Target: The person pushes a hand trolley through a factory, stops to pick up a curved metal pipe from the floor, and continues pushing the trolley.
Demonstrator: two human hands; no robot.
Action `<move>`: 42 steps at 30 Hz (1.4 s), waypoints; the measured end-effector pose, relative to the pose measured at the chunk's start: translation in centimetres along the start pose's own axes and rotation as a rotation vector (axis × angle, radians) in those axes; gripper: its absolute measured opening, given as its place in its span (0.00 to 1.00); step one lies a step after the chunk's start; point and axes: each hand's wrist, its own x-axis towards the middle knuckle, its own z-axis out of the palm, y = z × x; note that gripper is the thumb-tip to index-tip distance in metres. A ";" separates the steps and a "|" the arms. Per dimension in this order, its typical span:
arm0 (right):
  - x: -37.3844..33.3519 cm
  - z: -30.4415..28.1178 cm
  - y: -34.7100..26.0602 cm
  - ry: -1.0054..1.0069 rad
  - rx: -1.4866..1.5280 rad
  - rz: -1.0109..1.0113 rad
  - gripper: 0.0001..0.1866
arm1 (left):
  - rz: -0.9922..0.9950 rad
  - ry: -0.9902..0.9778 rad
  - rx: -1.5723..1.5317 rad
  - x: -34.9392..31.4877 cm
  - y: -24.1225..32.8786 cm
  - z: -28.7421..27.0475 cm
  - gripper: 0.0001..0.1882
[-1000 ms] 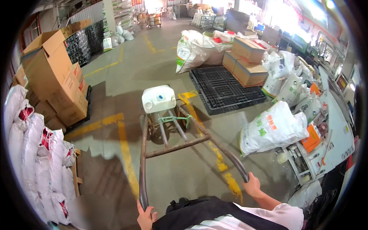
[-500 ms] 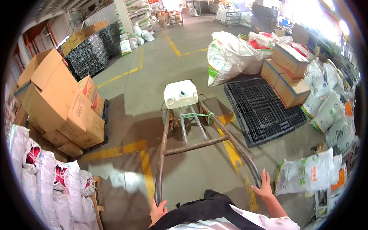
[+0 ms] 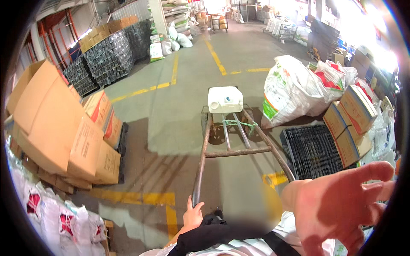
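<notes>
A two-wheeled hand truck [image 3: 238,152] with worn brown metal bars stands in front of me. My left hand [image 3: 193,215] is closed round the end of its left handle. On its far end rests a white plastic jerrycan [image 3: 225,100] with a round cap and a small blue mark. A green rope [image 3: 240,123] is tied across the rails below the jerrycan. My right hand [image 3: 339,205] is raised large and close at the right, off the handle, holding nothing, its fingers apart and partly bent. It hides the end of the right handle.
Large cardboard boxes [image 3: 55,123] are stacked at the left, with white sacks [image 3: 64,222] nearer. A black plastic pallet [image 3: 309,149] carries cartons [image 3: 348,128] at the right, beside big white woven bags [image 3: 288,91]. Yellow lines [image 3: 145,199] mark the floor.
My right hand has left the right handle and come up close to the camera. My left hand stays on its handle. The view has shifted, so the truck and jerrycan appear farther right.
</notes>
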 end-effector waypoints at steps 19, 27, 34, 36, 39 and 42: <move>-24.9 -3.7 64.8 0.129 0.227 0.374 0.28 | 0.068 0.010 0.081 77.9 -0.4 -4.7 0.19; -37.4 -7.9 93.6 0.101 0.300 0.453 0.28 | 0.114 0.037 0.120 108.2 0.1 -0.4 0.19; -48.9 -16.3 118.4 -0.077 0.293 0.857 0.23 | 0.047 -0.088 0.127 134.0 1.4 5.1 0.20; -53.3 -18.3 126.3 -0.112 0.444 0.996 0.19 | 0.005 -0.117 0.096 142.2 3.0 7.1 0.21; -60.6 -16.7 141.2 -0.020 0.926 1.013 0.13 | 0.037 -0.193 0.007 154.1 6.1 9.0 0.21; -65.2 -16.7 151.6 0.279 1.180 0.830 0.13 | 0.157 -0.047 -0.063 166.5 7.3 10.9 0.21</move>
